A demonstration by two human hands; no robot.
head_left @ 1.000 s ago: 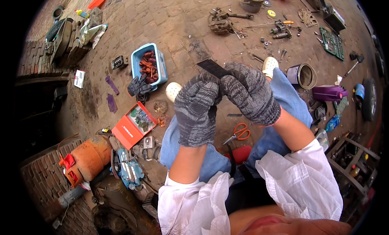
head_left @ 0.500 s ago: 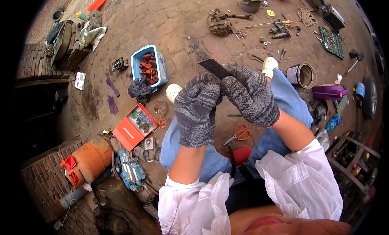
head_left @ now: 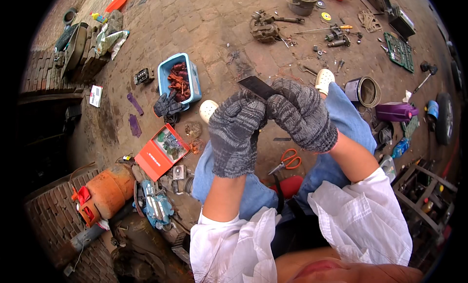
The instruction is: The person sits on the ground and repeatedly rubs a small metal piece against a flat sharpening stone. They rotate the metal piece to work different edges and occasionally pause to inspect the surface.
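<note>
The person's gloved right hand (head_left: pixel 302 115) pinches a flat dark strip (head_left: pixel 256 86) between thumb and curled fingers, its free end pointing far and left, while the gloved left hand (head_left: pixel 237 136) curls in just beside it, though whether those fingers also grip the strip cannot be told. The strip is raised between the two pale clogs (head_left: pixel 324 81). Orange-handled scissors (head_left: pixel 291 159) lie on the ground on the near side of the hands, and a blue basket (head_left: pixel 196 83) of reddish-brown pieces (head_left: pixel 179 81) stands far left.
</note>
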